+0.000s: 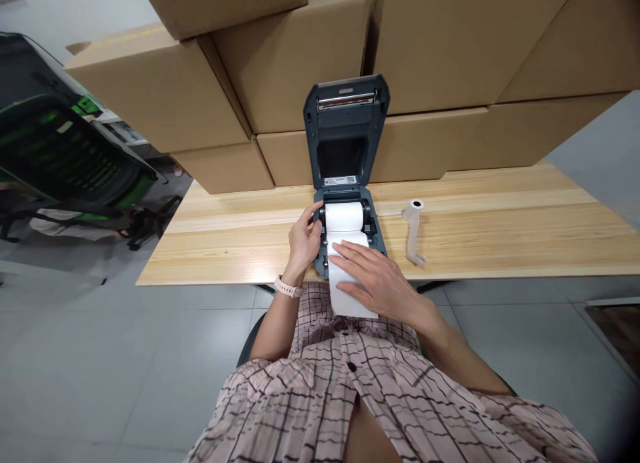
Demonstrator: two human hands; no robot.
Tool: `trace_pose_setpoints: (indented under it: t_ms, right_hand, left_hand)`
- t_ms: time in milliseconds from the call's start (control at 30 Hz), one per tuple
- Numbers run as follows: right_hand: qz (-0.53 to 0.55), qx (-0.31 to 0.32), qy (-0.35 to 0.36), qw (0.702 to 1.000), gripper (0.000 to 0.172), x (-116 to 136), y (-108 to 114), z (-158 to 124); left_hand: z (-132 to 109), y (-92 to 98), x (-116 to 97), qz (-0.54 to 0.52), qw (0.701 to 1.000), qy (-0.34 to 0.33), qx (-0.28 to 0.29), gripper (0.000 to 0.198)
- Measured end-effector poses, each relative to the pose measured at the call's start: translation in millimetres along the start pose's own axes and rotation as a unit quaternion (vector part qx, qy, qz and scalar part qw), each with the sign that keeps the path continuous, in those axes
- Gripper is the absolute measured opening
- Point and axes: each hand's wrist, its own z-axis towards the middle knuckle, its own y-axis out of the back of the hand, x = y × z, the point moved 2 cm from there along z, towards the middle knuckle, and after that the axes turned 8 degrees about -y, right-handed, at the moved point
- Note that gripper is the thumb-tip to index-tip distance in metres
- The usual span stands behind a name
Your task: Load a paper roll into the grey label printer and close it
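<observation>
A dark grey label printer (346, 129) stands on the wooden table with its lid raised. Inside it sits a white label roll (344, 216), and its strip (345, 303) runs out over the printer's front and hangs past the table edge. My left hand (304, 239) touches the printer's left side, fingers near the roll holder. Over the strip lies my right hand (373, 273), palm down with fingers stretched out across the paper. To the right of the printer is a small white roll (414, 211) with a loose, crumpled tail.
Several cardboard boxes (300, 63) are stacked along the back of the table (500, 236), close behind the raised lid. A black and green office chair (65, 156) stands at the left, where part of another person's leg shows on the floor.
</observation>
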Motion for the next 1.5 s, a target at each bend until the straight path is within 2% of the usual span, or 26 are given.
trace_pose_setpoints:
  t_ms: [267, 567, 800, 967, 1100, 1167, 1233, 1300, 1367, 1433, 1500]
  right_hand:
    - [-0.026, -0.025, -0.02, 0.999, 0.044, 5, -4, 0]
    - [-0.021, 0.001, 0.001, 1.0, 0.042, -2, 3, -2]
    - [-0.011, -0.004, 0.01, 1.0, 0.045, -9, 3, -7]
    - [-0.018, -0.001, 0.012, 1.0, 0.048, -7, 0, -6]
    - [0.0, 0.005, 0.009, 1.0, 0.054, -7, -1, -8]
    - [0.04, 0.013, 0.029, 0.999, 0.051, -9, 6, -11]
    - [0.114, 0.009, 0.047, 0.992, 0.04, -15, 21, -10]
    - [0.186, -0.052, 0.03, 0.981, 0.03, -31, 43, 0]
    - [0.215, -0.174, -0.022, 0.961, 0.029, -57, 70, 22]
    - [0.216, -0.291, -0.064, 0.93, 0.036, -88, 94, 56]
    - [0.237, -0.316, -0.087, 0.915, 0.05, -120, 111, 102]
  left_hand:
    - [0, 0.4, 3, 0.002, 1.0, -0.004, -0.003, 0.046]
    - [1, -0.7, 4, -0.015, 1.0, 0.002, -0.001, 0.046]
    - [-3, 0.0, 4, -0.054, 0.998, 0.01, 0.007, 0.045]
    - [-15, 0.3, -2, -0.107, 0.993, 0.02, 0.042, 0.051]
    - [-31, -0.7, -9, -0.141, 0.988, 0.035, 0.05, 0.063]
    - [-42, -1.0, -12, -0.153, 0.986, 0.057, 0.046, 0.07]
    - [-54, -1.1, -15, -0.169, 0.98, 0.088, 0.049, 0.076]
    - [-64, -0.4, -19, -0.188, 0.975, 0.111, 0.051, 0.082]
    - [-73, 1.0, -25, -0.198, 0.971, 0.123, 0.049, 0.092]
    - [-80, 2.5, -29, -0.196, 0.97, 0.138, 0.046, 0.104]
    - [-85, 3.3, -32, -0.193, 0.967, 0.16, 0.048, 0.113]
